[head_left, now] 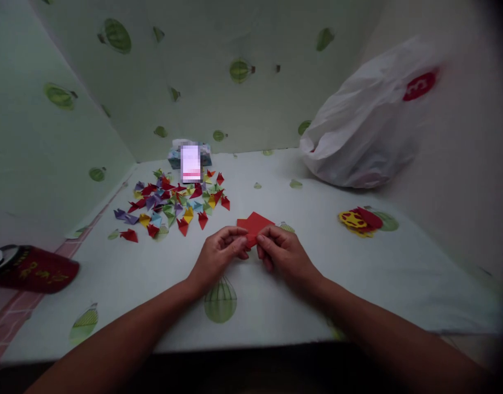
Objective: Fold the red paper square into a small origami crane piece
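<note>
Both hands meet at the middle of the table over red square paper [256, 221]. My left hand [226, 249] pinches the paper's near left side between thumb and fingers. From the other side my right hand [282, 251] grips it the same way, the fingertips almost touching. Whether the red paper is one folded sheet or several pieces cannot be made out, as the fingers hide its near part. A pile of small folded paper cranes [169, 202] in red, purple, yellow, green and blue lies beyond my left hand.
A tissue box [174, 158] stands at the back with a lit phone [191, 163] leaning on it. At far left is a red can [38, 269]. Red and yellow cut-out paper pieces [360, 220] lie at right, before a full white plastic bag [358, 126].
</note>
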